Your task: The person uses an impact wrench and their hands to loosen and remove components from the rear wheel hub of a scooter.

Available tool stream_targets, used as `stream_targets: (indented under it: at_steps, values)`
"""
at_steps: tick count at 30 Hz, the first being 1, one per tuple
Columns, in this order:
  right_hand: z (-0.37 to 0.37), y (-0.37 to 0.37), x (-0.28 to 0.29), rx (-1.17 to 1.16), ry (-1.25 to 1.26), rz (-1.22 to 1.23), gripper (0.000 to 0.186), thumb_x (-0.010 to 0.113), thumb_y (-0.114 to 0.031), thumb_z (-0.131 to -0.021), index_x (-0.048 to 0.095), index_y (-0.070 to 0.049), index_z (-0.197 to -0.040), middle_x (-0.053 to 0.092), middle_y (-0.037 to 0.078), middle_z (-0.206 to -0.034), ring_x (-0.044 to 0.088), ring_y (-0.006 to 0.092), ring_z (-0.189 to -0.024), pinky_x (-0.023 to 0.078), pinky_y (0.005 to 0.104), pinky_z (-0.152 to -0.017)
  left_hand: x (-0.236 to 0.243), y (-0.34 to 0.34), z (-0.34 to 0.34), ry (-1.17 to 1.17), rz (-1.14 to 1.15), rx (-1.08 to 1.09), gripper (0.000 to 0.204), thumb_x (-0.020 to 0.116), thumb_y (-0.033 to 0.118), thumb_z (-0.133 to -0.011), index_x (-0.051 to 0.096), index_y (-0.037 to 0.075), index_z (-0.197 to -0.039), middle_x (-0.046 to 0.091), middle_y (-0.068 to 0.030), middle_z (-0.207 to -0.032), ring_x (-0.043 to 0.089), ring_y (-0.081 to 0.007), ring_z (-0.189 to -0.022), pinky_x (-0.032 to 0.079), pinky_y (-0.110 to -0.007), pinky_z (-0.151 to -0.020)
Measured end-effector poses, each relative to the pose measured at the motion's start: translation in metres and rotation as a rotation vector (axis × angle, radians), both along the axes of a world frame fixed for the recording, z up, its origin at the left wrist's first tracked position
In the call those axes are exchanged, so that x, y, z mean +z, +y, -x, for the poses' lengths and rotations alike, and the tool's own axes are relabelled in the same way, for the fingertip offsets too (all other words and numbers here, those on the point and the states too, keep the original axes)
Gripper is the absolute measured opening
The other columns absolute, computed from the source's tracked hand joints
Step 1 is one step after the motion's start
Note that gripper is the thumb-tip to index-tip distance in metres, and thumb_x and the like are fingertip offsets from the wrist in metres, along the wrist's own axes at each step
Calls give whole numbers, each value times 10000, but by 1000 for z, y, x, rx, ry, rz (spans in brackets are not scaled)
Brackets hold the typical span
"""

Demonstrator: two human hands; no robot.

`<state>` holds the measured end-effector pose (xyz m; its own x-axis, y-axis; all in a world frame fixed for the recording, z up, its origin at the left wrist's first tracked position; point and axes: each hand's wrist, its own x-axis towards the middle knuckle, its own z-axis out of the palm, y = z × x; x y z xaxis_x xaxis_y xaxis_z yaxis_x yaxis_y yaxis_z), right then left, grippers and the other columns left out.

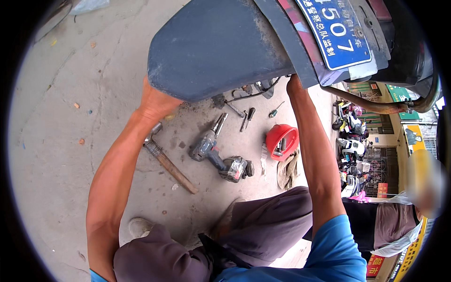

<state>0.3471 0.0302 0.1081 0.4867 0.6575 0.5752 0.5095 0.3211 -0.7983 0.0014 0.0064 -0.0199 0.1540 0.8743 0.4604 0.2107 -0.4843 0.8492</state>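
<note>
My left hand (157, 96) holds the lower left edge of a dark grey plastic rear panel (213, 47) of a vehicle, its fingers hidden behind it. My right hand (295, 84) grips the panel's right end, fingers mostly hidden, below a blue plate (336, 37). On the concrete ground beneath lie a wooden-handled hammer (174, 171), a cordless power tool (204, 148) with a battery, a screwdriver (275, 112), other small tools (246, 117) and a red bowl (277, 131) holding metal parts.
A crumpled brown glove or cloth (286, 174) lies beside the bowl. My legs are bent below. A curved metal tube (385, 107) extends at upper right. Behind, several parked scooters (350, 145) line shopfronts, and another person (390, 221) is at right.
</note>
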Motion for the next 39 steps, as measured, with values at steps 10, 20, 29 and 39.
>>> stream_targets:
  at_steps: [10,20,29,39]
  values:
    - [-1,-1,2,-70,-1,71,614,643,-356,-934,351,105,-1215,512,220,-1245,507,275,-1146,360,340,-1028,0,2,-4,24,-100,-18,436,852,242,-758,678,25,-1093,696,-89,-1056,637,-238,-944,493,-371,-856]
    - [15,-18,13,-150,-136,139,710,650,-472,-900,353,91,-1214,543,248,-1228,534,294,-1131,389,349,-1006,9,-7,-6,71,151,-4,466,854,271,-749,677,19,-1099,694,-105,-1057,632,-234,-956,485,-363,-866]
    - [2,-13,12,-43,-139,274,811,638,-426,-911,223,186,-1244,553,375,-1148,568,401,-1107,430,397,-955,1,-5,-6,71,51,13,486,838,288,-789,660,-22,-1118,686,-102,-1077,622,-178,-947,500,-320,-825]
    - [-4,-14,14,-36,-162,400,779,644,-476,-877,240,129,-1156,518,436,-1163,553,496,-1132,432,442,-971,28,-12,-2,220,14,14,580,816,332,-820,605,-41,-1211,655,-106,-1150,596,-185,-992,484,-315,-883]
